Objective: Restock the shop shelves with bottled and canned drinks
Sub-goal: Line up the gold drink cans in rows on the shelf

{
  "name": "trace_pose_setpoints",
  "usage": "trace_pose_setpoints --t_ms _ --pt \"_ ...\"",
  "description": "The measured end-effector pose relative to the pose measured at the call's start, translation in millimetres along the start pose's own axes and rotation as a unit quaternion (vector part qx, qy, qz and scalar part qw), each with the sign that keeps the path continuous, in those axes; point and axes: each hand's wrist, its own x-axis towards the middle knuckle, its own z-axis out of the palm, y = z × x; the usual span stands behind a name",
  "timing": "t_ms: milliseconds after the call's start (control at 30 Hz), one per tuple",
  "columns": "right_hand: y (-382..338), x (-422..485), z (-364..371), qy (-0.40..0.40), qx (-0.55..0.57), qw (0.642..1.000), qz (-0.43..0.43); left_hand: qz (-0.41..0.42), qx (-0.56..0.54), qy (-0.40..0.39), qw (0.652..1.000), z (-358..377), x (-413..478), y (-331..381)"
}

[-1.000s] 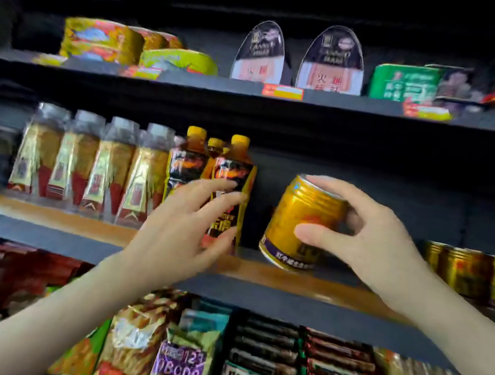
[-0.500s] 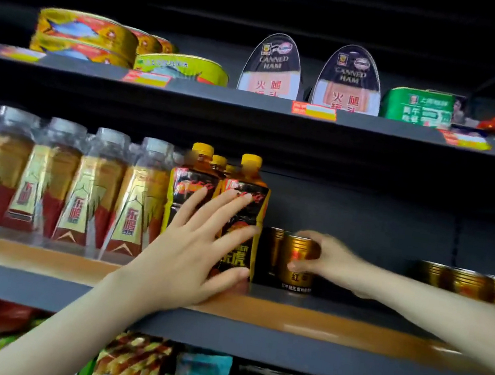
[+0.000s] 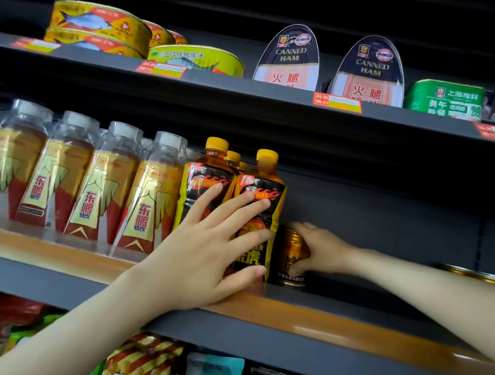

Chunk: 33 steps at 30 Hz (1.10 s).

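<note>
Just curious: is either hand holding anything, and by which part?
The right hand grips the gold can by its side; the left hand only presses an orange-capped bottle.

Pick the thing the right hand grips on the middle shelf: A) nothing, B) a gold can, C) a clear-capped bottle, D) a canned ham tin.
B: the right hand curls round the gold can, which stands upright just right of the yellow-capped bottle.

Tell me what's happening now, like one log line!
step: restocking | right hand: grips gold can on shelf | left hand: touches yellow-capped bottle
</note>
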Motion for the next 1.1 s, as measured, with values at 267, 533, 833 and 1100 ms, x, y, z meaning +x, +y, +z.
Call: trace_pose_setpoints --t_ms 267,533,833,1100 --pt "1 0 -3 -0.032 -0.042 0.998 0.029 -0.031 0.004 0.005 0.999 -7 -2 9" --pt "60 -105 -57 0.089 -0.156 0.966 0.187 -0.116 -0.058 0.076 0.989 1 44 98" --pt "150 -218 -61 0.03 -0.253 0.885 0.389 -0.091 -0.095 0.085 0.988 27 124 229" --pt "158 -231 -75 -0.007 -0.315 0.853 0.417 -0.125 -0.056 0.066 0.988 30 119 275"
